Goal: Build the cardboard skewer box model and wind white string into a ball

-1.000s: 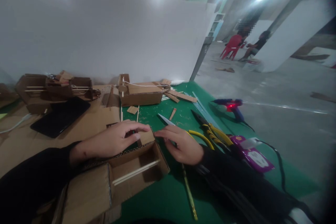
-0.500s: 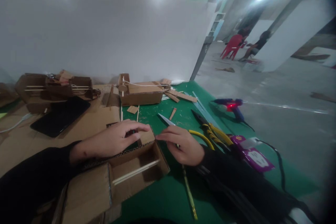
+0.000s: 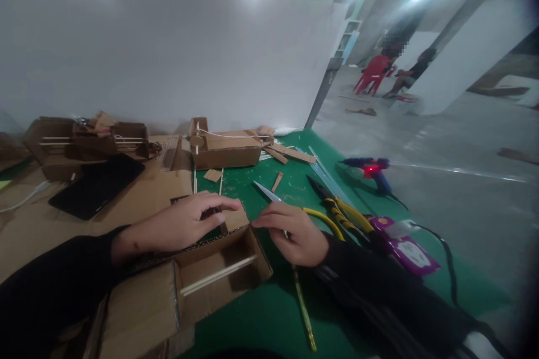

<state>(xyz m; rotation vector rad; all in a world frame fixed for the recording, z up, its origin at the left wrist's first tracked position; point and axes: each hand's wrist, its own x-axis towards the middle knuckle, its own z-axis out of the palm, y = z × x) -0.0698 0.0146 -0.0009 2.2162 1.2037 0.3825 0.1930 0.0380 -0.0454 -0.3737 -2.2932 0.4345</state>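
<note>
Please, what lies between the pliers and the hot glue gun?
In the head view, translucent glue sticks lie between the long-nose pliers and the hot glue gun.

From where I stand, no word, number or brand can be read. The purple power strip (image 3: 398,249) on the green surface (image 3: 252,314) has a white face (image 3: 415,254) with small marks, too blurred to tell whether they are letters. The grey post (image 3: 323,95) at the surface's far edge carries tiny pale marks, also illegible. On the floor (image 3: 463,140) beyond, a pale container (image 3: 406,105) shows a reddish patch, too small to read.
</note>
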